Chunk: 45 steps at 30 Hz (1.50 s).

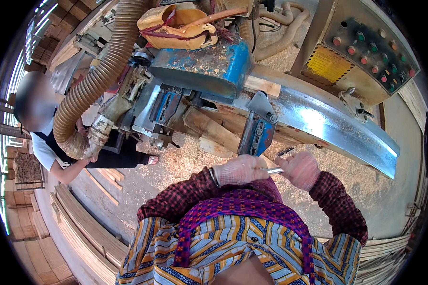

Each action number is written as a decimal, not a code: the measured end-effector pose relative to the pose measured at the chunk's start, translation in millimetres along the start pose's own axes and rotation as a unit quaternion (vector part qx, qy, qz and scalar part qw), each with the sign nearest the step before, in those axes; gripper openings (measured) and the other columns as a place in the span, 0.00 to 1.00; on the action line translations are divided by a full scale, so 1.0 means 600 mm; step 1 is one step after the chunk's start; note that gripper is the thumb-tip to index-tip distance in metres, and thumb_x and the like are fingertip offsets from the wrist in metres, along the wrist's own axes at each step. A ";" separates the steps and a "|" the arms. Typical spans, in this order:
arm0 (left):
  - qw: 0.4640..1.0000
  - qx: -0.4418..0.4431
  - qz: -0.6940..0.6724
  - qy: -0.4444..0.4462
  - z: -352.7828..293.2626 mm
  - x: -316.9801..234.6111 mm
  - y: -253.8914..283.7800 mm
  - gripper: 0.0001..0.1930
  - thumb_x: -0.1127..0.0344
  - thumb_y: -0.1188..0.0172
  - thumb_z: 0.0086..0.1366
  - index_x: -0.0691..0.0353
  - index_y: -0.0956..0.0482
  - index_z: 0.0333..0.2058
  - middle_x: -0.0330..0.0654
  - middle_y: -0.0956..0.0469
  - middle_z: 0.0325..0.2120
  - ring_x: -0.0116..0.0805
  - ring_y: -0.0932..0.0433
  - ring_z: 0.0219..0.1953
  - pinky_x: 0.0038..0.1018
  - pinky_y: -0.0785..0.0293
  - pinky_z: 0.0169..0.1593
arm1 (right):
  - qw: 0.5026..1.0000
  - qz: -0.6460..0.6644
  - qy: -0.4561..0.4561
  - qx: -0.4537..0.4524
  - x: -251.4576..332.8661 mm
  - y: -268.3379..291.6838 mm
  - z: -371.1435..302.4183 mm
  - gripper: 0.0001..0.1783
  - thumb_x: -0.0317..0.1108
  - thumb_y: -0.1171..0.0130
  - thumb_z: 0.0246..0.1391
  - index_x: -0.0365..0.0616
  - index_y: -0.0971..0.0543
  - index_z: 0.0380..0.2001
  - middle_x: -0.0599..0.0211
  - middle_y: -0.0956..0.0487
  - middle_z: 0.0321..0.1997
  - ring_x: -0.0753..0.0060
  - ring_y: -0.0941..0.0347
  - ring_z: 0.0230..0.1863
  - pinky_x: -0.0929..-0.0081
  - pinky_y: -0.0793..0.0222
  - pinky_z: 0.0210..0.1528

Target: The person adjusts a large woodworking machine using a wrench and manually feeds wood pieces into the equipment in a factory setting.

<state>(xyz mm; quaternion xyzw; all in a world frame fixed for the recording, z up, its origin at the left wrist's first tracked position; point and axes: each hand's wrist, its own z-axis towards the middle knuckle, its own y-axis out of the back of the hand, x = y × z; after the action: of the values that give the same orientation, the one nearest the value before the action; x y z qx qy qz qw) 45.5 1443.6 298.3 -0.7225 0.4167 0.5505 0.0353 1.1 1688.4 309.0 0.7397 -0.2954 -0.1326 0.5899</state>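
Note:
Both my hands wear pale, pinkish work gloves and are close together in front of the machine. My left hand (240,170) is closed around one end of a slim silver metal bar (274,170). The bar's other end runs into my right hand (299,170), whose fingers are curled about it. What kind of tool it is, I cannot make out, since the gloves hide both ends. Just beyond my hands, a blue and grey slotted metal bracket (258,130) juts from the woodworking machine toward me. A small dark piece (285,151) shows beside my right fingers.
A blue machine housing (202,66) carries a cut-open yellow container (180,31). A ribbed hose (92,71) arches at left, near a co-worker (50,128). At right are a shiny metal bed (318,118) and a button panel (371,52). Shavings (185,164) cover the floor; long strips (85,232) lie left.

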 end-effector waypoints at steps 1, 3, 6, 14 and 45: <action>0.993 -0.026 -0.113 0.021 -0.001 0.004 0.003 0.22 0.51 0.34 0.60 0.58 0.21 0.48 0.51 0.19 0.40 0.49 0.20 0.44 0.38 0.26 0.48 | 0.999 0.042 -0.019 -0.020 -0.012 -0.012 -0.014 0.12 0.45 0.40 0.57 0.51 0.23 0.38 0.64 0.23 0.22 0.57 0.21 0.29 0.60 0.26 0.38; 0.981 -0.178 0.040 0.067 -0.004 0.019 0.010 0.28 0.49 0.32 0.57 0.58 0.24 0.52 0.52 0.22 0.46 0.51 0.21 0.47 0.41 0.26 0.51 | 0.990 0.107 -0.078 -0.047 -0.033 -0.040 -0.028 0.15 0.46 0.41 0.59 0.51 0.22 0.44 0.62 0.20 0.26 0.54 0.21 0.30 0.59 0.26 0.35; 0.953 -0.200 0.139 0.182 0.007 0.052 0.008 0.41 0.45 0.29 0.53 0.57 0.36 0.60 0.53 0.26 0.53 0.55 0.24 0.54 0.45 0.26 0.53 | 0.948 0.240 -0.201 -0.061 -0.045 -0.080 -0.033 0.21 0.47 0.42 0.60 0.53 0.23 0.54 0.57 0.17 0.32 0.49 0.21 0.34 0.55 0.26 0.39; 0.942 -0.203 0.084 0.255 0.072 0.122 -0.033 0.35 0.53 0.32 0.57 0.58 0.38 0.59 0.55 0.24 0.49 0.56 0.23 0.52 0.46 0.25 0.51 | 0.974 0.164 -0.142 -0.071 -0.083 -0.069 0.032 0.16 0.42 0.47 0.63 0.51 0.26 0.52 0.56 0.20 0.29 0.49 0.22 0.33 0.53 0.28 0.34; 0.942 -0.099 0.090 0.307 0.078 0.096 0.005 0.60 0.53 0.28 0.50 0.59 0.61 0.73 0.58 0.35 0.61 0.55 0.22 0.53 0.41 0.22 0.51 | 0.997 0.065 0.029 -0.015 -0.183 -0.053 0.160 0.12 0.45 0.46 0.63 0.50 0.26 0.40 0.59 0.25 0.22 0.49 0.24 0.25 0.52 0.31 0.27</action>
<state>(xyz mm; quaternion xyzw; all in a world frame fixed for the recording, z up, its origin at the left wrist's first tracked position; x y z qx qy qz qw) 10.4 1433.2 233.4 -0.8159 0.4135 0.3418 -0.2158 -129.0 1681.2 236.3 0.7136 -0.3231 -0.0771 0.6168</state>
